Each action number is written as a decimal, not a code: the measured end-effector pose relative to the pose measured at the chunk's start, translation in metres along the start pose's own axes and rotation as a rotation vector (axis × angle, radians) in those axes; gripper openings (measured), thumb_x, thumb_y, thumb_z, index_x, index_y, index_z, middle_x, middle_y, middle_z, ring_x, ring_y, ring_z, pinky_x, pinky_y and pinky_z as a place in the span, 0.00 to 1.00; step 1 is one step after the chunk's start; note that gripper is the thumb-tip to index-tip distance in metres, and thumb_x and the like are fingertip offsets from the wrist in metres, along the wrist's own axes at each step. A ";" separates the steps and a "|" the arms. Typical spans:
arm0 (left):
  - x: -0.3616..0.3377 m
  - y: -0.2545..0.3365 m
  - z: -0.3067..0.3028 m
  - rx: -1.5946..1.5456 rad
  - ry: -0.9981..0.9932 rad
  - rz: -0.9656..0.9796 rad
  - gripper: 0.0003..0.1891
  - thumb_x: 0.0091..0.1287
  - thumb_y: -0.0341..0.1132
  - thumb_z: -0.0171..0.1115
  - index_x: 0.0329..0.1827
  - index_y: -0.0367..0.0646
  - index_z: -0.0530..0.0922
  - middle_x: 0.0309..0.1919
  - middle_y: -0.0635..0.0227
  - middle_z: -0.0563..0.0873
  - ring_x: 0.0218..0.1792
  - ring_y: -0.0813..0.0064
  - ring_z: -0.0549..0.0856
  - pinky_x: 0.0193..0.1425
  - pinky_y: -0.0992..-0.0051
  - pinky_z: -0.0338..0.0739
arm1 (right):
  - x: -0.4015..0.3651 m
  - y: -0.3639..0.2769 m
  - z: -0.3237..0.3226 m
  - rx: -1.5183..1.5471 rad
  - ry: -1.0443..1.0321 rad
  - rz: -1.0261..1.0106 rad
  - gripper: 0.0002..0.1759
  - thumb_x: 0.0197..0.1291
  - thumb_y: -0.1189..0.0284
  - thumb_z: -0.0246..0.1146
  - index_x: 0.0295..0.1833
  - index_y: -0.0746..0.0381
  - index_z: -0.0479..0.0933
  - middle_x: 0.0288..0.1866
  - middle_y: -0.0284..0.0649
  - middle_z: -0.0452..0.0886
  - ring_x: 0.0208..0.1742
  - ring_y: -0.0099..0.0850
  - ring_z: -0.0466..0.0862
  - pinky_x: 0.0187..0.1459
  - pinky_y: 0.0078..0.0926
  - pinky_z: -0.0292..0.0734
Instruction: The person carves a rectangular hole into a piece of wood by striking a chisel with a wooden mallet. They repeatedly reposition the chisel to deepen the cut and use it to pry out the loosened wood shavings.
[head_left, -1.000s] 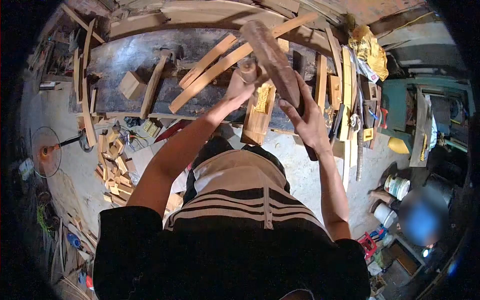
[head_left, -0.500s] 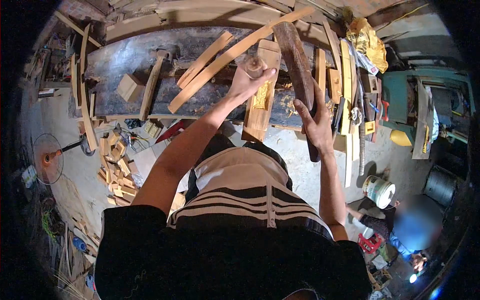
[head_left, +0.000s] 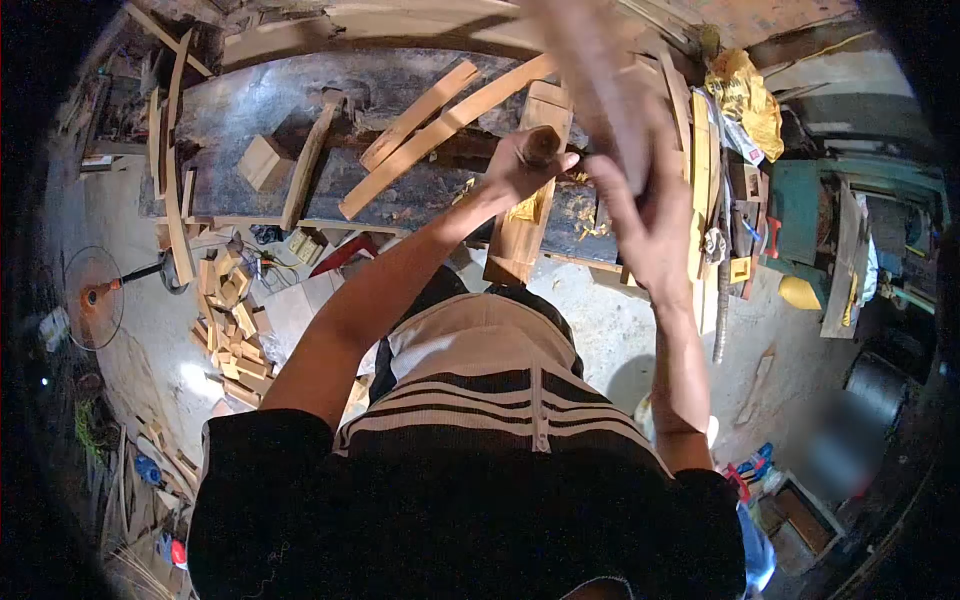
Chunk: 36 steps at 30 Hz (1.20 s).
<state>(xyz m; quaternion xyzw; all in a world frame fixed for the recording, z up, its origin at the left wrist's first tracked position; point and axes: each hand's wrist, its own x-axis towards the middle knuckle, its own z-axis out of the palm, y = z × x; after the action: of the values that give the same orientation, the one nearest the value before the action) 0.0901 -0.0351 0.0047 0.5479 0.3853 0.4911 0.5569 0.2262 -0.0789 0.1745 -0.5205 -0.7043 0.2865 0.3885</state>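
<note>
A woodcarver stands at a dark, chip-strewn counter. The left hand has its grip closed around a chisel handle, which is set upright over a carved plank. The plank lies at the middle of the counter, and its near end juts past the near edge. To the right, the right hand has its grip wrapped around a long wooden mallet, which is blurred and held high over the counter's far side. Long wood strips cross the counter just left of the plank, and a small wooden block sits farther left. On the floor to the near left are a pile of offcuts and a standing fan.
</note>
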 end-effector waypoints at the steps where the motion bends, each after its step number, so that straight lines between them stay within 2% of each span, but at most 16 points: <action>1: 0.001 0.002 0.002 -0.142 0.006 -0.021 0.08 0.63 0.27 0.70 0.31 0.40 0.77 0.25 0.77 0.81 0.31 0.87 0.78 0.35 0.81 0.74 | -0.001 0.000 -0.003 -0.287 -0.155 0.096 0.40 0.63 0.54 0.66 0.76 0.55 0.60 0.42 0.58 0.86 0.37 0.52 0.88 0.39 0.45 0.84; 2: -0.001 0.004 0.003 -0.286 -0.036 -0.115 0.06 0.64 0.23 0.68 0.33 0.40 0.78 0.27 0.77 0.83 0.34 0.87 0.81 0.38 0.80 0.78 | 0.003 0.008 -0.004 -0.400 -0.216 0.052 0.40 0.63 0.54 0.66 0.76 0.55 0.60 0.40 0.57 0.86 0.37 0.51 0.88 0.38 0.44 0.84; 4: -0.003 0.010 0.009 -0.306 0.006 -0.062 0.05 0.64 0.23 0.68 0.34 0.39 0.78 0.28 0.77 0.83 0.35 0.87 0.82 0.39 0.80 0.78 | 0.006 0.012 -0.005 -0.518 -0.272 0.009 0.40 0.63 0.54 0.66 0.76 0.55 0.60 0.37 0.56 0.86 0.37 0.50 0.88 0.38 0.44 0.84; 9: 0.001 0.000 0.001 0.043 -0.015 -0.109 0.05 0.64 0.27 0.69 0.38 0.37 0.81 0.31 0.76 0.85 0.34 0.87 0.81 0.38 0.80 0.77 | 0.005 -0.006 0.002 -0.065 -0.040 -0.036 0.38 0.64 0.54 0.64 0.75 0.55 0.61 0.32 0.57 0.85 0.35 0.57 0.87 0.38 0.48 0.83; 11: 0.001 -0.014 -0.003 -0.154 -0.022 -0.018 0.06 0.64 0.29 0.69 0.37 0.37 0.80 0.30 0.76 0.84 0.34 0.87 0.81 0.37 0.79 0.76 | 0.000 0.002 0.004 -0.437 -0.297 0.212 0.38 0.64 0.52 0.63 0.76 0.51 0.60 0.35 0.60 0.85 0.41 0.58 0.86 0.44 0.49 0.83; 13: 0.002 -0.009 -0.013 -0.157 -0.039 0.066 0.07 0.64 0.28 0.69 0.40 0.37 0.80 0.31 0.75 0.85 0.35 0.87 0.81 0.35 0.78 0.77 | 0.000 0.022 0.008 -0.357 -0.272 0.128 0.39 0.65 0.50 0.62 0.77 0.49 0.59 0.41 0.61 0.85 0.46 0.59 0.85 0.48 0.51 0.82; 14: -0.001 0.007 -0.008 -0.151 0.134 0.162 0.05 0.64 0.26 0.67 0.39 0.38 0.80 0.34 0.73 0.87 0.33 0.87 0.81 0.33 0.79 0.76 | -0.002 0.024 0.009 -0.354 -0.270 0.124 0.39 0.65 0.50 0.62 0.77 0.49 0.59 0.41 0.61 0.85 0.46 0.59 0.85 0.48 0.51 0.82; 15: -0.001 0.006 -0.017 -0.149 0.134 0.160 0.05 0.64 0.26 0.67 0.39 0.38 0.80 0.34 0.73 0.87 0.33 0.87 0.81 0.33 0.79 0.76 | -0.006 0.024 0.010 -0.239 -0.263 0.217 0.40 0.65 0.49 0.62 0.77 0.50 0.58 0.47 0.61 0.84 0.51 0.58 0.84 0.52 0.50 0.80; 17: 0.003 0.015 -0.034 -0.094 0.188 -0.138 0.07 0.63 0.24 0.66 0.40 0.41 0.77 0.37 0.73 0.83 0.36 0.79 0.81 0.40 0.77 0.77 | -0.013 0.028 0.010 -0.130 -0.256 0.314 0.41 0.65 0.48 0.62 0.78 0.51 0.57 0.53 0.62 0.82 0.56 0.56 0.82 0.56 0.49 0.78; 18: 0.004 0.018 -0.027 -0.314 0.467 -0.190 0.06 0.65 0.26 0.66 0.37 0.42 0.75 0.32 0.74 0.80 0.32 0.80 0.78 0.37 0.76 0.74 | -0.018 0.034 0.013 -0.081 -0.196 0.293 0.42 0.65 0.48 0.62 0.78 0.53 0.57 0.59 0.61 0.79 0.62 0.53 0.79 0.60 0.46 0.75; 19: 0.011 -0.029 -0.041 -0.278 0.584 -0.071 0.07 0.65 0.26 0.67 0.35 0.43 0.75 0.28 0.75 0.79 0.31 0.81 0.78 0.36 0.75 0.74 | -0.022 0.037 0.015 -0.031 -0.133 0.270 0.43 0.65 0.47 0.62 0.78 0.55 0.57 0.65 0.59 0.75 0.67 0.49 0.76 0.65 0.43 0.72; 21: 0.012 -0.022 -0.054 -0.572 0.656 -0.176 0.07 0.65 0.28 0.69 0.34 0.44 0.76 0.28 0.75 0.80 0.30 0.82 0.77 0.35 0.76 0.73 | -0.026 0.036 0.010 0.014 -0.157 0.354 0.45 0.64 0.48 0.64 0.78 0.60 0.57 0.68 0.58 0.73 0.71 0.43 0.73 0.68 0.39 0.68; 27: -0.011 0.013 -0.035 -0.380 0.362 -0.117 0.11 0.63 0.31 0.73 0.34 0.48 0.75 0.28 0.78 0.79 0.28 0.84 0.78 0.33 0.81 0.72 | -0.047 0.051 0.004 0.054 -0.079 0.366 0.45 0.64 0.49 0.64 0.78 0.61 0.57 0.68 0.57 0.73 0.69 0.44 0.74 0.68 0.38 0.69; 30: -0.015 0.005 -0.030 -0.014 0.122 -0.057 0.11 0.65 0.33 0.71 0.29 0.44 0.76 0.24 0.79 0.77 0.26 0.87 0.74 0.29 0.82 0.66 | -0.049 0.039 0.003 0.115 -0.092 0.468 0.44 0.64 0.50 0.64 0.78 0.61 0.57 0.68 0.57 0.73 0.70 0.43 0.74 0.68 0.38 0.68; 32: -0.017 0.009 -0.024 0.010 0.094 -0.043 0.12 0.64 0.31 0.72 0.27 0.43 0.76 0.23 0.78 0.76 0.25 0.87 0.73 0.28 0.81 0.66 | -0.054 0.046 0.007 -0.054 -0.106 0.341 0.44 0.64 0.52 0.65 0.78 0.61 0.57 0.68 0.57 0.74 0.70 0.42 0.74 0.68 0.39 0.69; 36: -0.020 0.005 -0.023 -0.035 0.068 -0.101 0.12 0.64 0.33 0.72 0.29 0.42 0.76 0.23 0.78 0.77 0.27 0.87 0.72 0.30 0.79 0.69 | -0.044 0.020 0.007 0.105 -0.065 0.216 0.43 0.64 0.57 0.67 0.78 0.60 0.55 0.69 0.57 0.73 0.70 0.44 0.74 0.68 0.40 0.70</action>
<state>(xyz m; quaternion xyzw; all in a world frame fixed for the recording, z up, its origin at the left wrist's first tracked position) 0.0624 -0.0495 0.0048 0.5010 0.4226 0.4873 0.5771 0.2378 -0.1150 0.1437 -0.5629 -0.6403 0.3800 0.3589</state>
